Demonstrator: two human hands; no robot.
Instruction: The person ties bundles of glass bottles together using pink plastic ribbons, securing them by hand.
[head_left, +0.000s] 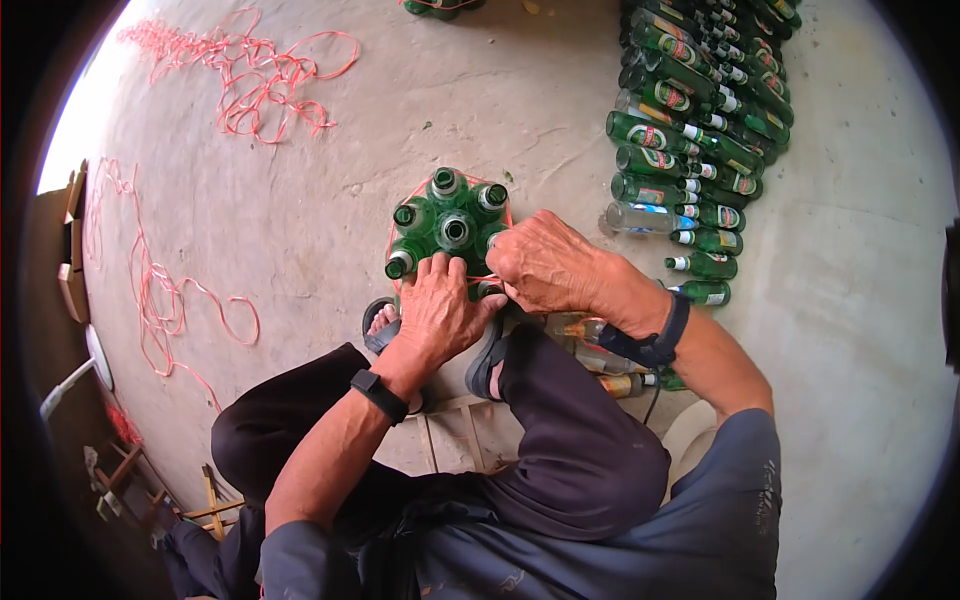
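Several green glass bottles [455,231] stand upright in a tight bundle on the floor between my feet. A thin pink cord [510,212] runs around the bundle. My left hand [437,310] lies against the near side of the bottles, its fingers over the cord and its thumb reaching toward my right hand. At the right side of the bundle, my right hand [550,262] is closed, fingers curled in, where the cord passes. What it pinches is mostly hidden by the fingers.
Rows of green bottles [700,150] lie on their sides at the right. Loose pink cord [260,80] is spread at the upper left, with more cord [155,300] at the left. Other bottles [620,385] lie beside my right knee. Wooden pieces [125,465] are at the lower left.
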